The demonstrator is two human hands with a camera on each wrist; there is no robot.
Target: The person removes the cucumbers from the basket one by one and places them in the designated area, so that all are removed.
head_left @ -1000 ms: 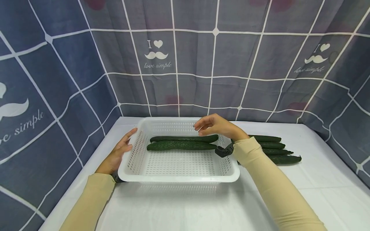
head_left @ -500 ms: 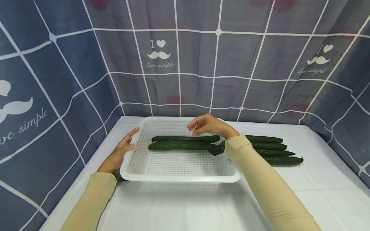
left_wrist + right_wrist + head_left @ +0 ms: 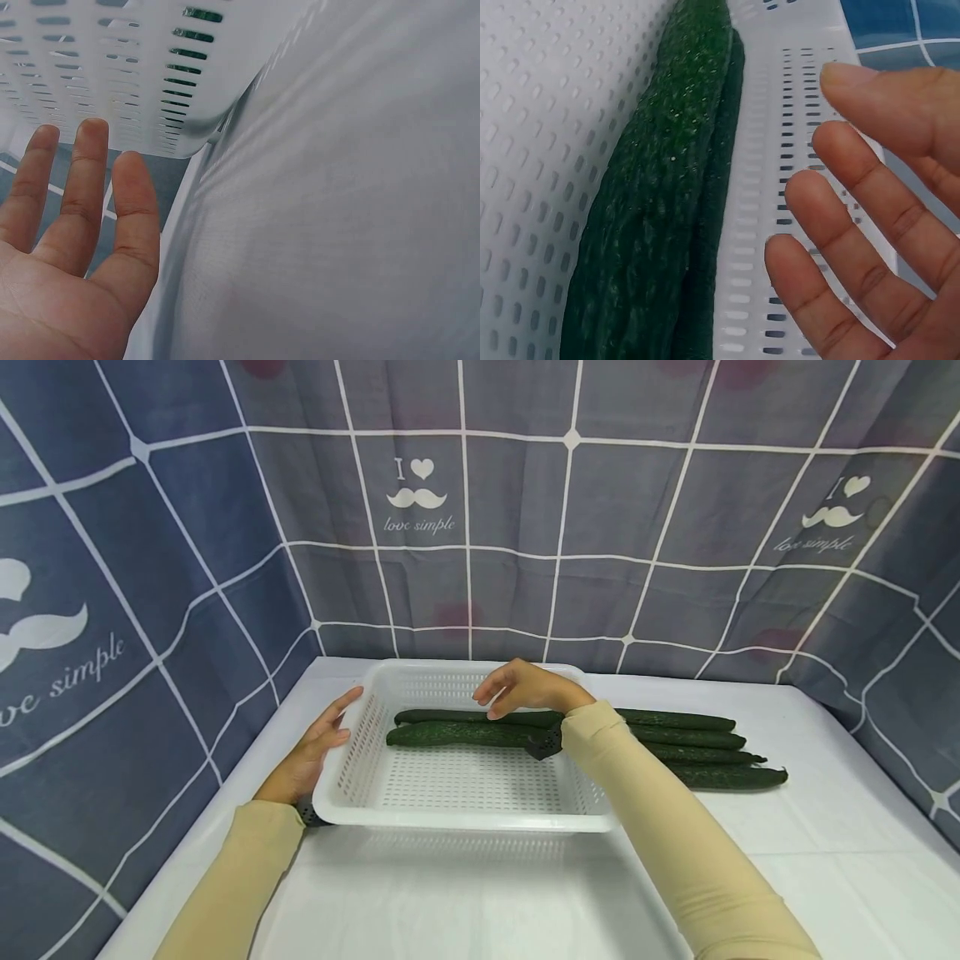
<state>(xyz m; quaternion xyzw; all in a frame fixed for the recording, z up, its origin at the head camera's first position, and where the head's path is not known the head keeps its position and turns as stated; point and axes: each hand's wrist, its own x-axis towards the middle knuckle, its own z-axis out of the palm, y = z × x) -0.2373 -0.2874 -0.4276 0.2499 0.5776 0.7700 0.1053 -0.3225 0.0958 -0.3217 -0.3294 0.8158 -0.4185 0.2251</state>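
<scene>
Two long dark green cucumbers lie side by side along the back of a white perforated basket [image 3: 465, 821]; the nearer cucumber [image 3: 450, 734] is bumpy, as the right wrist view shows of the front cucumber [image 3: 649, 202]. Above them hovers my right hand [image 3: 521, 687], fingers loosely bent and holding nothing, its wrist covering their right ends. My left hand [image 3: 307, 752] stands at the basket's left side, thumb and fingers spread beside the rim. In the left wrist view the left hand [image 3: 75, 232] has straight fingers close to the slotted wall.
Several more cucumbers [image 3: 723, 777] lie in a row on the white cloth, right of the basket and partly behind my right sleeve [image 3: 667, 827]. A checked curtain [image 3: 510, 518] closes off the back and both sides of the table.
My right hand has moved left over the basket, and its forearm now crosses the basket's right end. My left hand stays beside the basket; the cucumbers lie as before.
</scene>
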